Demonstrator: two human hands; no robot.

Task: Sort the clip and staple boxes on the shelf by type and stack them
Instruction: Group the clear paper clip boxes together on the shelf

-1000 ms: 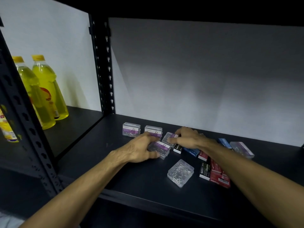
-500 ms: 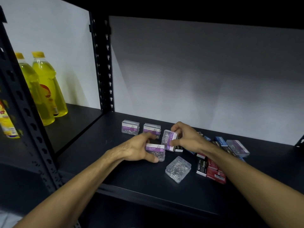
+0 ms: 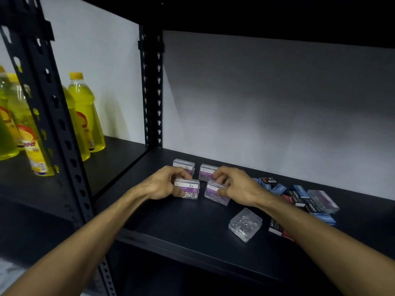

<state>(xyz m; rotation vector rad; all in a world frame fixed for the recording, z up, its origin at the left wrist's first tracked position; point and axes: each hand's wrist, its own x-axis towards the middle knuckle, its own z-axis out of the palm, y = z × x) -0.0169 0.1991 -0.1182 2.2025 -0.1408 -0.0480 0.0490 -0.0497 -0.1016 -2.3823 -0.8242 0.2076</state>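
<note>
My left hand (image 3: 164, 183) grips a clear paper clip box with a purple label (image 3: 189, 190), standing on its edge on the black shelf (image 3: 171, 227). My right hand (image 3: 237, 184) grips a second purple-label clip box (image 3: 214, 192) just right of it. Two more purple-label clip boxes (image 3: 183, 165) (image 3: 207, 171) stand behind, partly hidden by my fingers. A clear box of clips (image 3: 245, 224) lies flat near the front. Blue, black and red staple boxes (image 3: 297, 194) lie in a loose heap to the right, with another clip box (image 3: 322, 200) on them.
A perforated black upright (image 3: 152, 92) stands at the back left of the bay, another (image 3: 49, 116) at the front left. Yellow liquid bottles (image 3: 85, 116) fill the neighbouring bay on the left. A white wall closes the back.
Both hands moved left and back toward the two rear clip boxes. The right hand's box came over from the heap and now stands beside the left hand's box.
</note>
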